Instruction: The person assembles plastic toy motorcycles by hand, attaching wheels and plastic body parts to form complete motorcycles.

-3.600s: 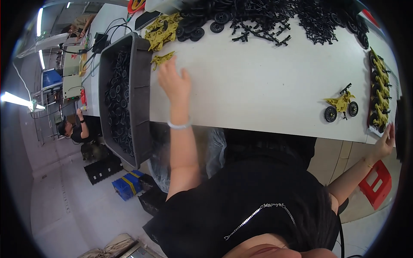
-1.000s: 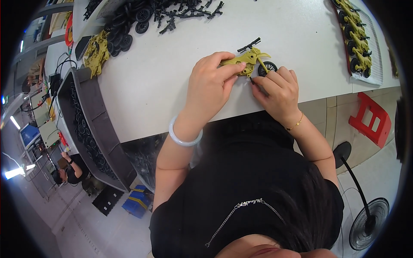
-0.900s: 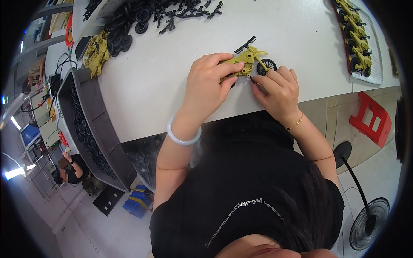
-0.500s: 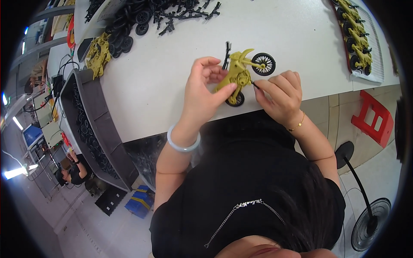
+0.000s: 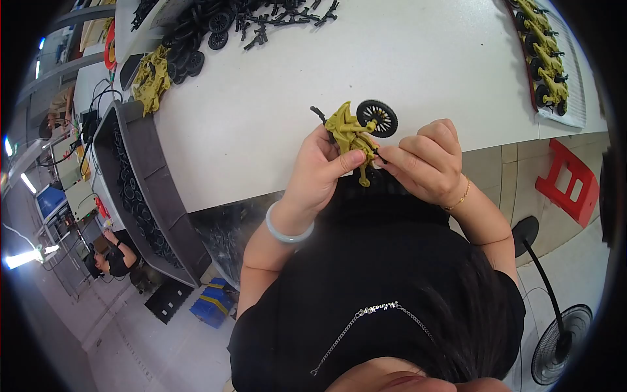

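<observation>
A yellow-green toy motorcycle [image 5: 344,125] is held tilted over the table's near edge by my left hand [image 5: 317,171], whose thumb presses on its side. Its black spoked front wheel [image 5: 385,121] points away to the upper right, and black handlebars [image 5: 317,113] stick out at the left. The rear wheel is partly hidden, dark against my black shirt. My right hand [image 5: 428,163] is closed in a pinch on a small black part [image 5: 381,157] at the toy's lower side; the fingertips hide most of it.
Black wheels [image 5: 194,62], black handlebar pieces [image 5: 258,36] and yellow-green toy bodies [image 5: 151,81] are heaped at the far left. A grey bin [image 5: 166,176] of black wheels stands left. Several toy motorcycles fill a tray [image 5: 575,78] at the far right. A red stool [image 5: 568,183] and a fan [image 5: 563,343] stand right.
Both hands have brought the toy motorcycle nearer to me, and it has tilted. My right hand has come closer to its lower side with the small black part.
</observation>
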`<move>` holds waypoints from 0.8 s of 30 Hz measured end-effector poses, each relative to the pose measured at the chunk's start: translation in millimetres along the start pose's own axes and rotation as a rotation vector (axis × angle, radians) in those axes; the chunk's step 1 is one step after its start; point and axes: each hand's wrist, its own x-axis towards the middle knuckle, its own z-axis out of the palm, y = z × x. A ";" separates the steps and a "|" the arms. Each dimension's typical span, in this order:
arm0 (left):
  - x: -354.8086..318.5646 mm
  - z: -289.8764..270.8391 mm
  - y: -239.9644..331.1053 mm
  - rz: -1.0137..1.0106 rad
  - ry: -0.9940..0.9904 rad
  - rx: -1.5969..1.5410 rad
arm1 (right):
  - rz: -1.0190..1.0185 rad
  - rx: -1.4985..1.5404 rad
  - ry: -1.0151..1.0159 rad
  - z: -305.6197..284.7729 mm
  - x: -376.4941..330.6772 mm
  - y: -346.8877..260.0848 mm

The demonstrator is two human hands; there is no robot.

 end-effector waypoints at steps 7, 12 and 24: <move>-2.3 1.0 3.7 0.026 0.000 -0.070 | 0.236 0.180 -0.067 -3.8 8.7 -2.6; -1.5 5.6 1.5 -0.009 -0.035 -0.213 | -0.119 -0.108 0.088 -1.0 -3.3 -7.3; -6.9 13.0 0.9 -0.004 -0.011 -0.218 | 0.112 0.072 0.002 -6.0 11.5 -5.7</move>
